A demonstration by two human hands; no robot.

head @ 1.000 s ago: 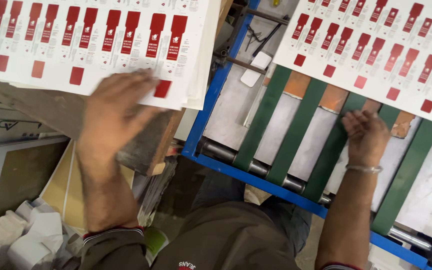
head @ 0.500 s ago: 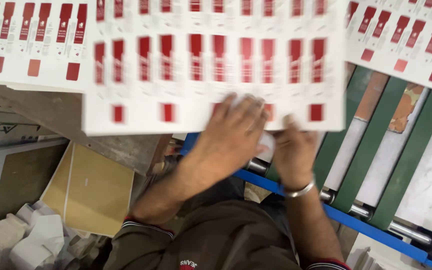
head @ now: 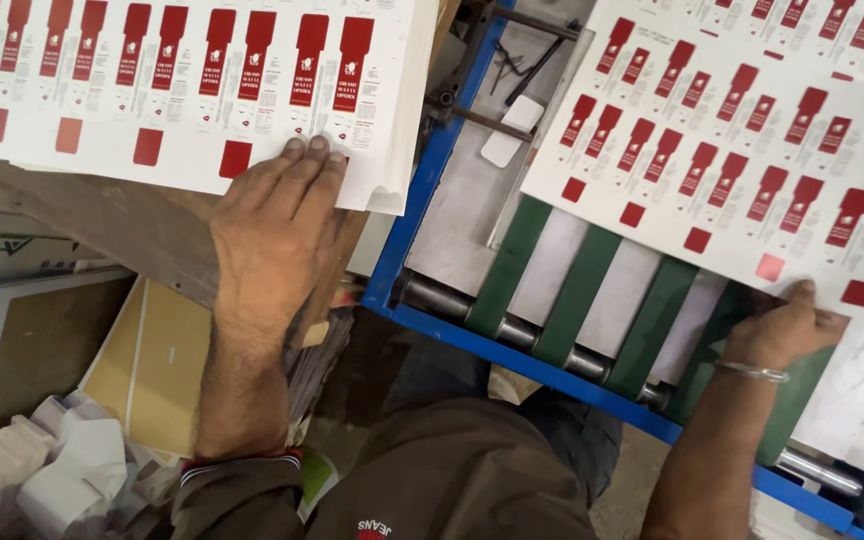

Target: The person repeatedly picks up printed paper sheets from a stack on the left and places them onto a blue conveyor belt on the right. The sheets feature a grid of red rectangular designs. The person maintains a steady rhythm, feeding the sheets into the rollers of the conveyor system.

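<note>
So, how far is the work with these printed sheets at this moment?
Done: one printed sheet lies on the green belts of the blue-framed feeder, its lower edge under the right hand. In hand: the left hand rests flat on the stack of printed sheets, its fingers on the top sheet's edge. Left: the stack looks several sheets thick; the number cannot be told.

white red-printed sheet (head: 742,150) flat on green belts (head: 582,290)
</note>
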